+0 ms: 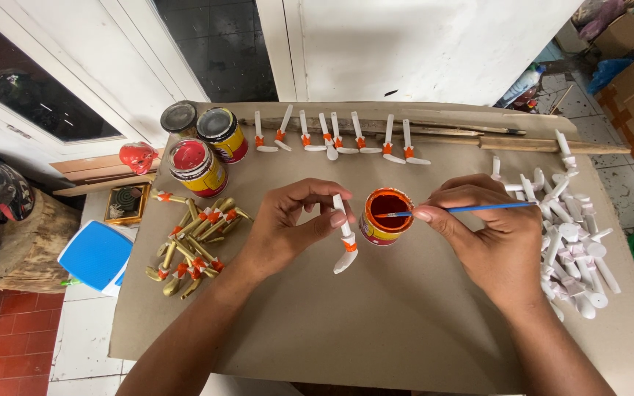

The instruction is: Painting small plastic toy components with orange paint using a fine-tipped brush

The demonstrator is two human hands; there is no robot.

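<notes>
My left hand pinches a small white pipe-shaped piece with an orange band, held upright over the brown board. My right hand grips a thin blue paintbrush whose tip dips into a small tin of orange paint standing between the two hands.
Several white banded pieces lie in a row at the board's far edge. A heap of plain white pieces is at the right, gold banded ones at the left. Three paint tins stand far left. A blue stool is beside the board.
</notes>
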